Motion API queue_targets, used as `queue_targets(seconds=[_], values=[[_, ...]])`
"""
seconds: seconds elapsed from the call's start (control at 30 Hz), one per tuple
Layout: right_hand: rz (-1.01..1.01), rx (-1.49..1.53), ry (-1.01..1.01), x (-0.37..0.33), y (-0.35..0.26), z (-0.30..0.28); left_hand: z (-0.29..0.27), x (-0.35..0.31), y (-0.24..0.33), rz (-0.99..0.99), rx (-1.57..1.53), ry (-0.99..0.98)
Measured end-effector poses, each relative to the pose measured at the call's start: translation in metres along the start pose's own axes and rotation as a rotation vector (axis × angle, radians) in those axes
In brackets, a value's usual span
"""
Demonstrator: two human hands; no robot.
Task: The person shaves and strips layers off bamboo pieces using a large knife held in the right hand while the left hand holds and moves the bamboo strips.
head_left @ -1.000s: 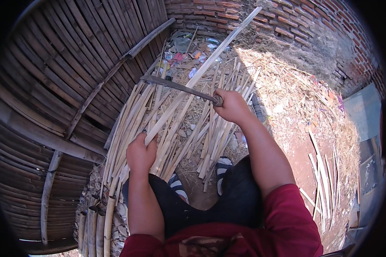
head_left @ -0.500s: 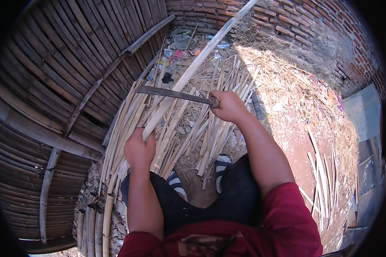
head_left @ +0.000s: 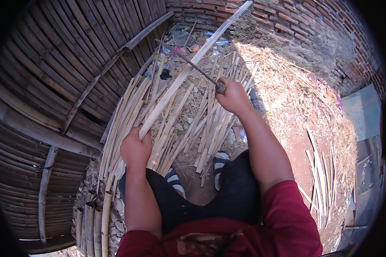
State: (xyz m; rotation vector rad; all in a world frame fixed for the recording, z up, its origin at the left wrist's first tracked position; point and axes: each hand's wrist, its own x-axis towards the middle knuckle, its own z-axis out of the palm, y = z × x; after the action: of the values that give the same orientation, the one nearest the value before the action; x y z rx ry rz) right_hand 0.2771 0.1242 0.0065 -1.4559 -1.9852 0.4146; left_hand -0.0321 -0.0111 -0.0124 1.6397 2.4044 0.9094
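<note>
My left hand [head_left: 135,149] is closed round the near end of a long, pale bamboo strip [head_left: 179,81]. The strip slants away from me toward the brick wall. In my right hand [head_left: 233,96] is the handle of a machete [head_left: 197,67], whose dark blade points to the far left and crosses the strip around its middle. Whether the edge bites into the strip cannot be made out. Beneath both hands, many split bamboo strips [head_left: 201,124] lie in a loose pile on the ground.
A bamboo slat wall [head_left: 68,64] rises on the left and a brick wall [head_left: 283,28] at the back. Bamboo poles [head_left: 89,225] stand at the lower left. Litter [head_left: 176,36] lies in the far corner; more strips [head_left: 319,180] lie at right.
My right hand has moved away from me and slightly right, carrying the machete farther up the strip. The blade now tilts more steeply. My left hand has shifted slightly left.
</note>
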Motion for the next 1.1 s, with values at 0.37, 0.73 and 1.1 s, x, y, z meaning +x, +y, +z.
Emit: queue_targets(seconds=[0.37, 0.73, 1.1], values=[[-0.354, -0.342, -0.290, -0.021, -0.050, 0.002, 0.019, -0.006, -0.007, 0.272, 0.038, 0.128], [-0.200, -0.184, -0.042, -0.017, -0.014, -0.009, 0.010, -0.004, 0.007, 0.144, -0.022, 0.107], [0.126, -0.008, 0.110, -0.004, 0.000, -0.024, 0.001, 0.000, -0.004, 0.136, 0.063, 0.155]])
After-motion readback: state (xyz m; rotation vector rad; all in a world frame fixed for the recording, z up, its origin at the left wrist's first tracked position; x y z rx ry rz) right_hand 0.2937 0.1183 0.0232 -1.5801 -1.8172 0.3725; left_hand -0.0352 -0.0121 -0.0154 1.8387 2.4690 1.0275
